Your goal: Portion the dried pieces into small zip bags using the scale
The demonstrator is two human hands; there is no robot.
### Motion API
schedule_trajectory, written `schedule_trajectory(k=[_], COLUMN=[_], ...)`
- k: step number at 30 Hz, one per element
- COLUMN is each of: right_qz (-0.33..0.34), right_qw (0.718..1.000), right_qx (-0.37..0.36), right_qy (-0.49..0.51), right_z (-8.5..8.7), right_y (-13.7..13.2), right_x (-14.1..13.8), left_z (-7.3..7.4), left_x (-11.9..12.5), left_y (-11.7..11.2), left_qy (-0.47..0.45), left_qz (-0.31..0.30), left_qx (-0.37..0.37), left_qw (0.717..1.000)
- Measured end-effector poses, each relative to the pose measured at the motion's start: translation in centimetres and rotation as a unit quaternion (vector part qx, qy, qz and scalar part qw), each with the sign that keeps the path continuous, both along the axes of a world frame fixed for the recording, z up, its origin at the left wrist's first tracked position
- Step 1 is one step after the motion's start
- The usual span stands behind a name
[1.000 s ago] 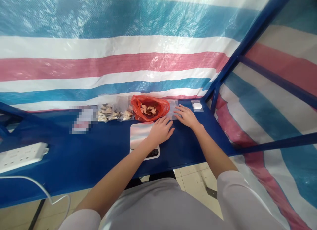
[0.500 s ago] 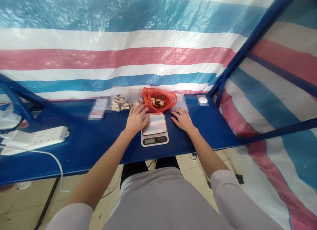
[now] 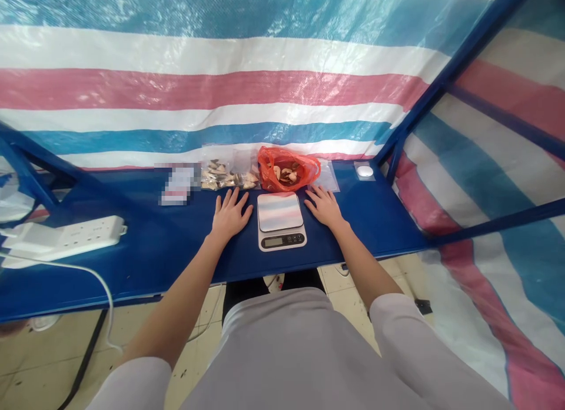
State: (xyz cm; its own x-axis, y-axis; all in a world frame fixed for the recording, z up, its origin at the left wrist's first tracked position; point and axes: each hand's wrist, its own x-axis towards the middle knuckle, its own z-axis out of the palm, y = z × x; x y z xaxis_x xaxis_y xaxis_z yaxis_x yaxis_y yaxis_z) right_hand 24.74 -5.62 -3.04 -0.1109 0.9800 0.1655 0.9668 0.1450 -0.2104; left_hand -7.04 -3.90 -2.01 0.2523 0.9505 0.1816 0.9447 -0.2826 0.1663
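Note:
A small digital kitchen scale (image 3: pixel 281 220) with a shiny steel plate sits on the blue table (image 3: pixel 176 251) in front of me. My left hand (image 3: pixel 229 213) lies flat on the table just left of the scale, fingers spread, holding nothing. My right hand (image 3: pixel 323 205) lies flat just right of the scale, fingers spread and empty. Behind the scale stands an open red plastic bag (image 3: pixel 288 169) with pale dried pieces inside. Left of it lie small clear bags of similar pieces (image 3: pixel 223 176).
A white power strip (image 3: pixel 66 236) with its cable lies at the table's left end. A small white round object in a clear bag (image 3: pixel 364 171) sits at the back right corner. Empty clear bags (image 3: pixel 329 176) lie beside the red bag. Striped tarpaulin walls and blue frame bars enclose the table.
My left hand has come off the scale's plate and moved to the table on its left. My right hand has drawn back from the clear bags to rest beside the scale.

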Motion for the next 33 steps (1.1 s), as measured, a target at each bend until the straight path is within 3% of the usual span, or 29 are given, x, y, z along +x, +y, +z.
schedule_trajectory(k=[19, 25, 29, 33], right_qz=[0.0, 0.001, 0.003, 0.003], right_qw=[1.0, 1.0, 1.0, 1.0], right_qx=[0.0, 0.009, 0.014, 0.016], right_qy=[-0.004, -0.001, -0.004, -0.004], right_z=[-0.2, -0.4, -0.4, -0.4], right_y=[-0.1, 0.0, -0.1, -0.1], right_x=[0.1, -0.1, -0.2, -0.2], left_z=[-0.1, -0.1, 1.3, 3.7], left_x=[0.1, -0.3, -0.6, -1.2], left_y=[0.1, -0.1, 0.4, 2.5], left_qy=[0.007, -0.042, -0.08, -0.085], left_qz=[0.008, 0.006, -0.025, -0.05], left_qx=[-0.011, 0.048, 0.129, 0.182], left_qw=[1.0, 0.998, 0.988, 0.978])
